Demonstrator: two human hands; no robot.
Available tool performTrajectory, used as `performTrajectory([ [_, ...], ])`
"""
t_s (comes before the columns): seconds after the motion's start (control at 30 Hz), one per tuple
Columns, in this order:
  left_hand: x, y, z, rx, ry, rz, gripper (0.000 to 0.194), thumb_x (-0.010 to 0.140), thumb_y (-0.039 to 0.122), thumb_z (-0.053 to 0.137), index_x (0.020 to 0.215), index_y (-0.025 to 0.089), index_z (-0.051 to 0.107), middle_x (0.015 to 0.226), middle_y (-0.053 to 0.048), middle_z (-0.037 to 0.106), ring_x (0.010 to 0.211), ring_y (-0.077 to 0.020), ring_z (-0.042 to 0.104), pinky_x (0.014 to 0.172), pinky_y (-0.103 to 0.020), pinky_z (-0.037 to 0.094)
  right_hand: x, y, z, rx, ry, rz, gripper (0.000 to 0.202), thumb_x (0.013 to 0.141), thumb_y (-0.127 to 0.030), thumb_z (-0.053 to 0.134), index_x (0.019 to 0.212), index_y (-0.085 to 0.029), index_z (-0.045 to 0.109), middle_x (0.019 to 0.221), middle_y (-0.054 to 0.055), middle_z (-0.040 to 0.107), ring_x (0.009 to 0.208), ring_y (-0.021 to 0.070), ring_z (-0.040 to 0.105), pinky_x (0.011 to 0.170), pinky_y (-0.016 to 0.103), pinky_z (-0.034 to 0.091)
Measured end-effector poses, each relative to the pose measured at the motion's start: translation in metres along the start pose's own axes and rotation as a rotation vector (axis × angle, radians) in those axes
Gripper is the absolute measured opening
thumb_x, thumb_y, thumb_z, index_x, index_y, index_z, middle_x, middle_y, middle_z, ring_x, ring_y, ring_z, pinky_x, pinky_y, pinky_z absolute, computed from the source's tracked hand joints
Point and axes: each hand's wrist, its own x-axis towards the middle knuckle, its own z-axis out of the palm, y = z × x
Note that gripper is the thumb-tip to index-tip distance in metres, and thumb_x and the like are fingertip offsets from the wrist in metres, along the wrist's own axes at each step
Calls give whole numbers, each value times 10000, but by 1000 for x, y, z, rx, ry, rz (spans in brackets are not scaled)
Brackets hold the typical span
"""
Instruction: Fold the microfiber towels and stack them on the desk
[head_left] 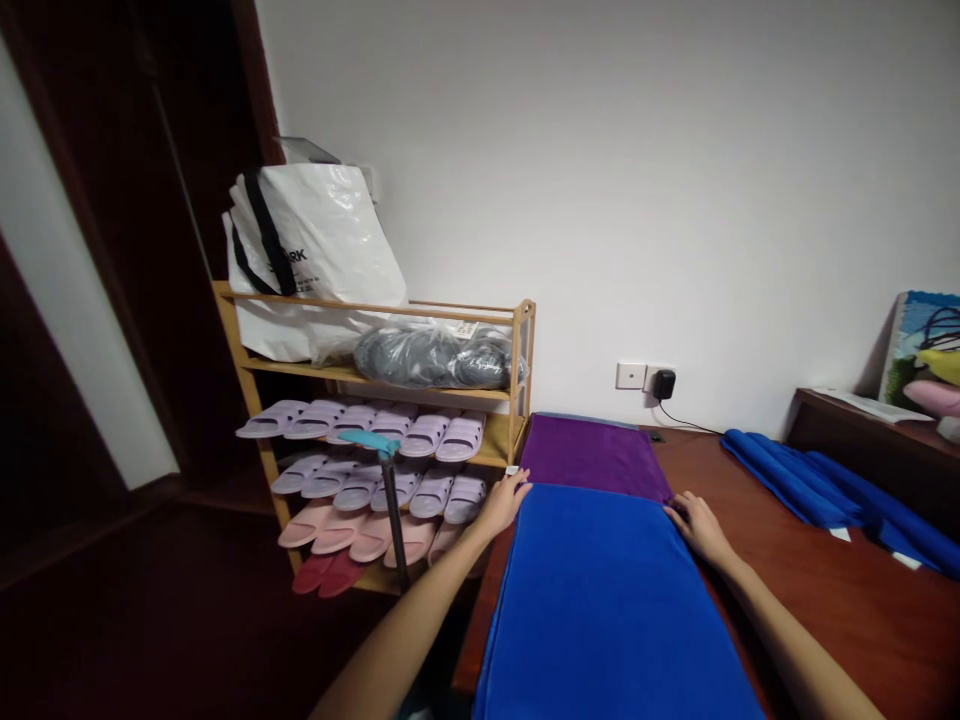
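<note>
A long blue towel [607, 600] lies flat toward me along the left part of the table and hangs or reaches past the bottom of the view. Beyond its far edge shows a purple towel [585, 455], with a thin strip of blue at its back. At the blue towel's far left corner, my left hand [507, 502] pinches the edge, close to a small white tag. My right hand [699, 526] grips the far right corner, fingers bent over the edge. The undersides of both grips are hidden.
Rolled blue towels [810, 485] with white tags lie on the brown table [847, 610] at right, before a raised ledge. Left stands a wooden rack [517, 390] with slippers [424, 435] and a white bag [330, 230]. A blue-topped pole [391, 510] rises before it. A black adapter [664, 384] is plugged into the wall.
</note>
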Motion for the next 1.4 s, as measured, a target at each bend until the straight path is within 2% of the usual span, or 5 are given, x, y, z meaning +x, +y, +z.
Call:
performTrajectory([
  [0.37, -35, 16, -9, 39, -34, 11, 350, 907, 250, 495, 1234, 184, 600, 1231, -94, 625, 1182, -234, 544, 1016, -377, 389, -41, -23, -24, -3, -78, 15, 379, 883, -504, 355, 820, -216, 592, 880, 72, 566, 791, 192, 521, 763, 333, 411],
  [0.93, -133, 70, -54, 149, -78, 59, 351, 909, 313, 484, 1227, 239, 615, 1194, -41, 653, 1199, -273, 509, 1049, -420, 353, -132, -58, -72, 191, -150, 102, 396, 848, -586, 417, 775, -243, 601, 865, 70, 596, 830, 213, 559, 779, 331, 448],
  [1.2, -150, 93, -76, -2, -134, -38, 356, 879, 335, 500, 1194, 226, 626, 1197, -77, 645, 1218, -288, 492, 1032, -425, 366, -149, -74, -95, 330, -164, 107, 335, 861, -521, 456, 761, -231, 593, 842, 44, 594, 801, 173, 566, 763, 264, 456],
  [1.3, -150, 108, -89, -191, -145, -28, 246, 908, 359, 482, 1029, 233, 655, 1086, -70, 672, 1062, -250, 587, 943, -356, 426, -156, -75, -104, 428, -25, 100, 280, 853, -481, 485, 801, -220, 577, 854, 43, 601, 808, 169, 568, 773, 248, 467],
  [1.4, -150, 123, -102, -394, -158, -54, 291, 921, 428, 464, 763, 206, 570, 708, -7, 596, 668, -169, 571, 643, -255, 454, -163, -75, -110, 511, 106, 124, 274, 812, -480, 534, 842, -214, 595, 855, 42, 616, 813, 175, 590, 743, 225, 494],
])
